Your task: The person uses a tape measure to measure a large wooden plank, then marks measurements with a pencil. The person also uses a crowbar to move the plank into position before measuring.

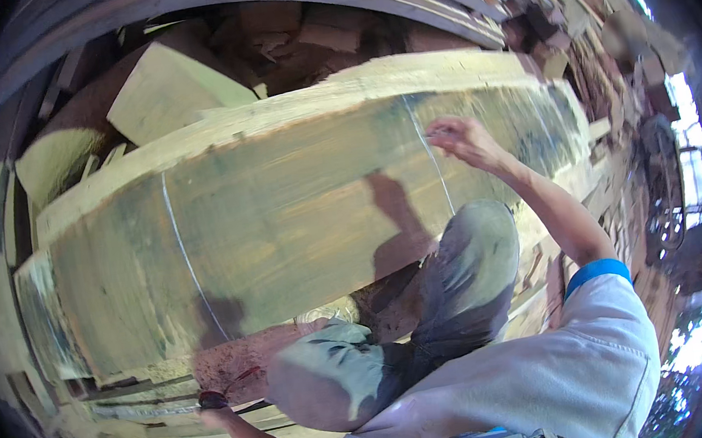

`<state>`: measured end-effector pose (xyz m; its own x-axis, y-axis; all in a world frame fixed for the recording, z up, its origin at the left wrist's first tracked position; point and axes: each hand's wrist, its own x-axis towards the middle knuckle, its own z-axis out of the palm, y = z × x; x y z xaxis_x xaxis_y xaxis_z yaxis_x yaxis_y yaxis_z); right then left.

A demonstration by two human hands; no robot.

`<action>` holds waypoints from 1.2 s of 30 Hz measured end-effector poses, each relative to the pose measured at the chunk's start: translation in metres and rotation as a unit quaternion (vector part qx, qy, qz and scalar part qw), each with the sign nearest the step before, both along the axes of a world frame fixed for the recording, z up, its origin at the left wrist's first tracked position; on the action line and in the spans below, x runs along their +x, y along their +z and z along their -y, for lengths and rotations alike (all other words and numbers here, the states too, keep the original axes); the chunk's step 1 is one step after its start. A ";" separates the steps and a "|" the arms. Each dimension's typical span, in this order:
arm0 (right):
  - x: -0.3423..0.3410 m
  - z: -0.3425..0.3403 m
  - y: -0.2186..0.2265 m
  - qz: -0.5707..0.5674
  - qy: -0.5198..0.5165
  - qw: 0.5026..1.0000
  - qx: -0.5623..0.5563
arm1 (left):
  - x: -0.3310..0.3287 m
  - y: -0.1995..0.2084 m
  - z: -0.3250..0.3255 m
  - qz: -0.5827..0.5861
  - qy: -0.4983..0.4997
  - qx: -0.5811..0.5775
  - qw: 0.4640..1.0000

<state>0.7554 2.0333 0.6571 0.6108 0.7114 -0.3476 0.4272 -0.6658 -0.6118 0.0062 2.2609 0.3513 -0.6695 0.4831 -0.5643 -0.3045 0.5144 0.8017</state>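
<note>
While the large wooden slab [298, 207] fills the middle of the head view, lying lengthwise from left to right, the right hand [461, 141] is held against its broad face near the right end. The fingers of that hand are pinched together at the upper part of a thin white line [433, 159] that crosses the slab; what is nipped between the fingertips is too small to be told. A second white line [187, 262] is seen curving across the slab's left part, well apart from the first. The left hand [216, 413] is kept low at the bottom left, below the slab's lower edge, and its fingers are closed around a small dark red object [212, 399], whose kind cannot be made out. Between the two hands, the person's bent knees in grey-green trousers [460, 276] are pressed close to the slab. Cut wooden blocks [170, 88] are piled behind the slab at the upper left, and stacked planks [448, 3] are ranged along the top.
</note>
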 end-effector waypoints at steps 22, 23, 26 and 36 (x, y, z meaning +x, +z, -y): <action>-0.040 -0.208 -0.100 0.045 0.280 0.930 0.236 | 0.484 0.391 -0.065 0.449 -0.410 0.402 0.684; -0.060 -0.211 -0.109 -0.008 0.176 0.942 0.284 | 0.495 0.389 -0.060 0.491 -0.401 0.388 0.669; -0.126 -0.192 -0.148 -0.095 0.029 0.968 0.232 | 0.498 0.388 -0.059 0.478 -0.390 0.362 0.699; -0.192 -0.163 -0.209 0.088 0.080 0.980 0.160 | 0.465 0.370 -0.127 0.473 -0.372 0.345 0.721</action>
